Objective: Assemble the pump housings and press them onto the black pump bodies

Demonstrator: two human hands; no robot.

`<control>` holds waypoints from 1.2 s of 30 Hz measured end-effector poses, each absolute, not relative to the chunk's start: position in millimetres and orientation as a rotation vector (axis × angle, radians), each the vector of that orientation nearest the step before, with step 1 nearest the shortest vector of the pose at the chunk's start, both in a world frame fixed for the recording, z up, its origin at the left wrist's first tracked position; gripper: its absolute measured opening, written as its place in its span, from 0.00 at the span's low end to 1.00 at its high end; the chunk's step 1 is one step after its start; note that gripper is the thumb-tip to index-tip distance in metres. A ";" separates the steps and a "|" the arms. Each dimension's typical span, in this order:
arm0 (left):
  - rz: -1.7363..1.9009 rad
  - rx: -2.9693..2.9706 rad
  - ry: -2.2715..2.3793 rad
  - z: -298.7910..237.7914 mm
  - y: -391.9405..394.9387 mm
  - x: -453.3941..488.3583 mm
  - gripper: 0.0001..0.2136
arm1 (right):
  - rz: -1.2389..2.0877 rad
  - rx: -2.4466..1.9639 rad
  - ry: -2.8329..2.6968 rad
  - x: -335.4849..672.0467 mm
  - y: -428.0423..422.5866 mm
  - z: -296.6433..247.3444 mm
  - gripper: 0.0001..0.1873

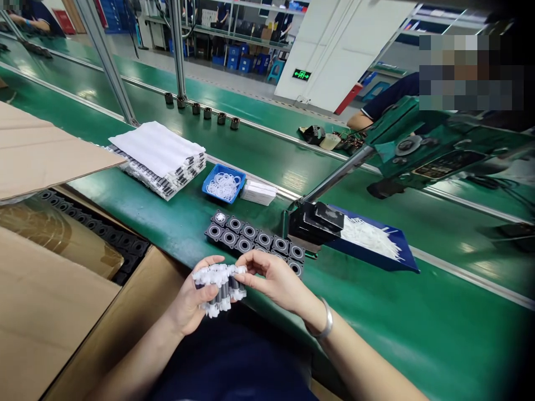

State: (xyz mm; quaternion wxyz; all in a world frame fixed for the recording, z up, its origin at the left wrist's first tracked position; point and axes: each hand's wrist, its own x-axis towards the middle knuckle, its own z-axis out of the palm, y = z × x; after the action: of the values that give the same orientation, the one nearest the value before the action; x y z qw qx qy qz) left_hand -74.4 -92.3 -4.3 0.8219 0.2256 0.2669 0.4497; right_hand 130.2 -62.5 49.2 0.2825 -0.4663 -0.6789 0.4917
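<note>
A clump of small white-and-black rotor-like parts (pixel 219 287) is held in front of my body, above the bench's near edge. My left hand (pixel 194 301) wraps round its left side, with the thumb across the front. At the clump's right end, the fingers of my right hand (pixel 267 275) pinch one of the parts; the fingertips partly cover it. Just beyond my hands lie rows of black square housings (pixel 244 244) with round ringed openings. A white piece (pixel 220 218) sits in the housing at the far left corner.
A blue tray of white rings (pixel 223 184) stands behind the housings, beside a small white box (pixel 259 192). Stacked parts under a white sheet (pixel 156 147) lie left. An open carton (pixel 125 323) flanks me. A green press (pixel 418 150) and blue bin (pixel 376 239) stand right.
</note>
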 end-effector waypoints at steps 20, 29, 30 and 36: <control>1.106 0.385 0.555 -8.9 -97.1 -74.0 0.32 | 1.198 -1.050 -1.709 118.9 -81.6 47.2 0.06; 1.029 0.229 0.395 -17.2 -99.0 -88.1 0.28 | 0.870 -1.299 -1.615 129.1 4.8 23.4 0.15; 1.020 0.227 0.381 -17.2 -99.9 -89.2 0.28 | 0.794 -1.320 -1.696 129.3 14.1 18.7 0.14; 1.027 0.236 0.346 -16.4 -103.1 -95.6 0.29 | 0.599 -1.349 -1.960 128.2 35.1 8.4 0.08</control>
State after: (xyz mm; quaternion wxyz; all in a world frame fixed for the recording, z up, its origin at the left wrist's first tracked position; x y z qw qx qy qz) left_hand -95.6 -103.1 -16.4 0.8501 0.1122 0.1641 0.4877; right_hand 128.2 35.1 8.4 0.3370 -0.5176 -0.7521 0.2300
